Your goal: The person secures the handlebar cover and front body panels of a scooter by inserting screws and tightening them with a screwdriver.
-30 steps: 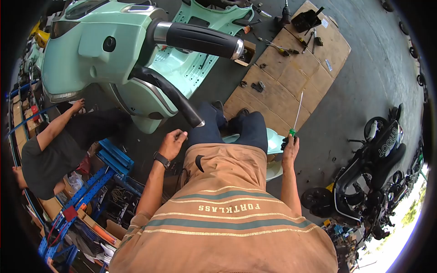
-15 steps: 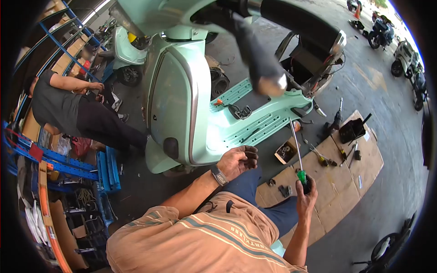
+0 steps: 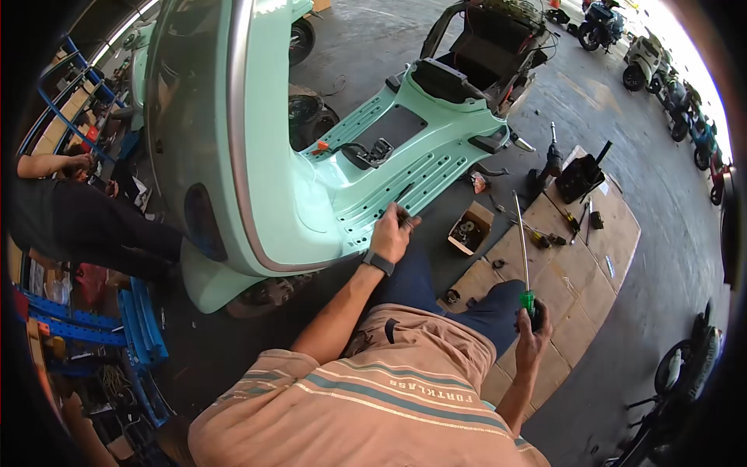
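Green-handled, the screwdriver (image 3: 527, 300) points away from me, my right hand's (image 3: 533, 331) fingers wrapped round its grip. My left hand (image 3: 391, 233) has moved beside the mint scooter footboard (image 3: 424, 177), fingers curled; whether they pinch anything, I cannot tell. The handlebar has left view, exposing the footboard's far end.

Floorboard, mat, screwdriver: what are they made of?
Floorboard: glossy mint, bright highlights; probably plastic, base unclear under the color.
Mat: matte cardboard, by its brown tone and creases.
Screwdriver: shiny metal shaft, likely steel; green handle, likely plastic.
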Tool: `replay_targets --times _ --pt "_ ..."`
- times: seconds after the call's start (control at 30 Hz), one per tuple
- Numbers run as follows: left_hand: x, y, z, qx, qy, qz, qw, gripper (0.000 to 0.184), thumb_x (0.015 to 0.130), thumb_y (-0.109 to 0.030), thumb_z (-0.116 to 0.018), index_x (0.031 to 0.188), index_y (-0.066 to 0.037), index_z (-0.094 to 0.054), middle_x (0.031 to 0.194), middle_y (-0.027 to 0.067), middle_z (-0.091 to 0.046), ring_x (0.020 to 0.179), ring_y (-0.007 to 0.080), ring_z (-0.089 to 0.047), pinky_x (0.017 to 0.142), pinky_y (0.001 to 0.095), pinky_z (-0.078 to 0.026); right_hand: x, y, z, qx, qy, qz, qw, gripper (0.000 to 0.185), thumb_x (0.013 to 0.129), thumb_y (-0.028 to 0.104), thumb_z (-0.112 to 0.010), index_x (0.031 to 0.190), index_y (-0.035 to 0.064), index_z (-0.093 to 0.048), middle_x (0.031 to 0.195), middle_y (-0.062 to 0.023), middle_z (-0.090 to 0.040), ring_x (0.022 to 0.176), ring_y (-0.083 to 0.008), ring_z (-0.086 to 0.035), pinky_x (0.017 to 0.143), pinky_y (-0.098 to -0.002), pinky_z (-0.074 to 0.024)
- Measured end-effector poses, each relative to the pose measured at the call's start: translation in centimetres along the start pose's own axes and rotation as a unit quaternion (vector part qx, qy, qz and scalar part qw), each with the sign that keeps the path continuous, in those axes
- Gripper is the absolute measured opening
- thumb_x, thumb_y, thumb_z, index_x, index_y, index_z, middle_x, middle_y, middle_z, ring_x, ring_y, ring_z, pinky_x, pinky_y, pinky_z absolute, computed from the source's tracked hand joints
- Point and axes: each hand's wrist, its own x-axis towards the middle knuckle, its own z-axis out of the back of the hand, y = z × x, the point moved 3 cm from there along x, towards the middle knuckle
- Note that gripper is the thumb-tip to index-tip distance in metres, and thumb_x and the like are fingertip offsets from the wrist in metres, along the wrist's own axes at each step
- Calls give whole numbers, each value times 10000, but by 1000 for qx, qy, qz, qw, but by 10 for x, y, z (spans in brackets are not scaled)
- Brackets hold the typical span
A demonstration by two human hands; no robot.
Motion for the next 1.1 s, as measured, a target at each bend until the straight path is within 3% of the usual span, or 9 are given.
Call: replay_targets --times 0.03,0.1,0.2,0.3,0.57,0.63,0.8,0.97,1.1 --pt "23 8 1 54 -29 -58 996 329 867 -204 -745 1028 -36 -512 734 112 -675 631 247 -664 574 366 -508 -1 -13 5 52 -9 -17 998 326 922 224 -681 1135 -13 -616 812 -30 -610 666 -89 -521 595 -242 -428" --pt "59 22 -2 242 -42 -33 969 344 884 -278 -715 1040 -38 -523 827 171 -707 754 342 -696 648 458 -524 3 -31 8 33 -28 -36 998 321 925 236 -678 1129 -6 -624 780 -21 -598 643 -82 -512 579 -236 -422" --pt "87 33 1 316 -52 125 939 336 912 -353 -660 1020 -50 -561 942 206 -706 914 393 -676 778 508 -527 17 -29 4 -122 -32 -35 991 350 916 225 -690 1148 -23 -606 844 -37 -623 735 -110 -567 673 -265 -473" --pt "106 53 6 324 -50 164 930 335 905 -349 -671 1026 -48 -586 974 198 -704 925 390 -671 789 495 -529 30 -18 -10 -108 -6 -43 993 348 914 230 -692 1140 -23 -610 840 -35 -621 744 -111 -565 683 -265 -473" --pt "111 72 -2 302 -85 16 949 114 878 -161 -662 936 -63 -673 940 163 -704 934 349 -665 802 455 -528 59 -27 -47 -101 173 -51 978 346 894 197 -695 1152 -17 -607 946 -119 -682 860 -166 -624 813 -307 -491" --pt "115 67 -6 318 -87 34 943 105 862 -142 -670 945 -77 -675 936 164 -702 932 344 -665 802 455 -529 59 -33 -47 -112 194 -24 974 346 886 193 -700 1146 -18 -613 948 -134 -683 866 -183 -632 822 -314 -492" --pt "126 67 -21 371 -43 -63 926 197 826 -176 -724 976 -51 -695 908 161 -711 879 360 -673 781 470 -526 65 -51 -34 -123 195 -35 972 359 865 213 -724 1127 -12 -626 937 -141 -688 863 -193 -639 825 -323 -497" --pt "120 56 -8 323 -26 -7 946 319 818 -230 -746 1064 -35 -692 974 179 -714 927 347 -677 821 438 -530 87 -60 -8 -108 194 -39 974 345 871 189 -717 1133 -11 -615 892 -130 -673 813 -176 -620 780 -317 -499" --pt "90 -16 15 226 -25 -57 972 346 865 -251 -722 1133 -37 -672 1048 182 -699 955 346 -670 857 405 -533 119 -38 -13 -89 174 22 980 338 874 163 -706 1127 -37 -607 889 -127 -669 799 -164 -615 746 -317 -504"
